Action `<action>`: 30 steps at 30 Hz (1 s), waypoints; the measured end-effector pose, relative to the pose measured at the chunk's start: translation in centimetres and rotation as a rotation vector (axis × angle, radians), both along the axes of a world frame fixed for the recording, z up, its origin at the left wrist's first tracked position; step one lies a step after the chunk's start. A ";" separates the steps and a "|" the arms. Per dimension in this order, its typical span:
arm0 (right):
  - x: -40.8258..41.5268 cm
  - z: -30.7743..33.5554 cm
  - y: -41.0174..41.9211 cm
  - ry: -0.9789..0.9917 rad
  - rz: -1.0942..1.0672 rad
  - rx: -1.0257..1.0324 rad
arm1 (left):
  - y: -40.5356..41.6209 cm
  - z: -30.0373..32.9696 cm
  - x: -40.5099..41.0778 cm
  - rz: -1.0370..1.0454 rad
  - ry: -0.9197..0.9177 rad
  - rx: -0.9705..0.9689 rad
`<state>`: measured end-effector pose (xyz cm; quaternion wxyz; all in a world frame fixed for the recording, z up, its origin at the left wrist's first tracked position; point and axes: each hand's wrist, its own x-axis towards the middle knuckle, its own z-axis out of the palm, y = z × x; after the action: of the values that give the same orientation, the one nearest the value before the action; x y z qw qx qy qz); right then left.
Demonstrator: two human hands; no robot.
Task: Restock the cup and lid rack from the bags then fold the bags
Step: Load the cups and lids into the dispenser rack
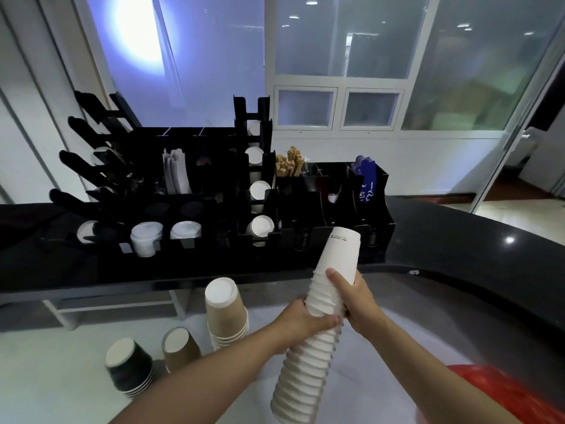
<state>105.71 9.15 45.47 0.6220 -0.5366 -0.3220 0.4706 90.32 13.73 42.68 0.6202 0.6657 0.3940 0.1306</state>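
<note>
A long stack of white paper cups [308,356] is held upside down, tilted, in front of me over the white lower counter. My left hand [302,322] grips the stack around its middle. My right hand [351,298] grips the upper part of the stack just above. The black cup and lid rack [195,209] stands on the dark counter beyond, with white lids and cup bottoms showing in some slots. A red plastic bag [501,393] lies at the lower right, partly hidden by my right arm.
On the white counter [61,377] to the left stand three upside-down stacks: brown cups [227,319], a shorter brown stack [180,350] and black cups [130,367]. The rack's right part holds wooden stirrers [290,163] and blue packets [365,182].
</note>
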 end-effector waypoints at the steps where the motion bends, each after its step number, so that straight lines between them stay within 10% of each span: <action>1: -0.2 -0.1 0.2 -0.035 -0.041 -0.009 | 0.0 -0.2 0.2 0.019 0.013 0.030; 30: 4.9 4.7 1.6 -0.284 -0.097 0.089 | 1.8 -4.7 0.3 0.102 -0.007 0.271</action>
<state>110.57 10.74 50.15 0.6152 -0.5847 -0.4011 0.3446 90.58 15.49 37.94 0.5184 0.7222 0.4038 0.2161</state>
